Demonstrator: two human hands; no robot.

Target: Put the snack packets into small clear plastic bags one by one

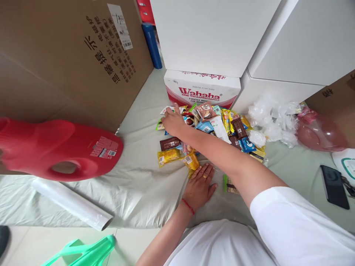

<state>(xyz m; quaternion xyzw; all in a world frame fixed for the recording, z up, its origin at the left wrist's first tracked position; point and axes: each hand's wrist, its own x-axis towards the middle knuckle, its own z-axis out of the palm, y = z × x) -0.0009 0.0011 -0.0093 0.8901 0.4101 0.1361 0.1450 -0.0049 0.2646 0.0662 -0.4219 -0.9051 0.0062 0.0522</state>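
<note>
A heap of small wrapped snacks lies on the pale sheet, several brown, yellow, blue and white packets among them. My left hand (200, 184) rests flat, palm down, at the heap's near edge, its fingertips touching a yellow packet (191, 161). My right hand (174, 121) reaches across to the heap's far left side. Its fingers are bent and somewhat apart over the packets, beside a white wrapper (166, 110); the undersides of these fingers are hidden. Below it lie a dark brown bar (169, 143) and another yellow packet (168, 157).
A Wahaha carton (202, 90) stands behind the heap, with white cabinets (216, 33) above. Left are a large cardboard box (55, 55), a red jug (61, 147) and a plastic roll (73, 203). Crumpled clear plastic (274, 118) and a phone (334, 186) lie right.
</note>
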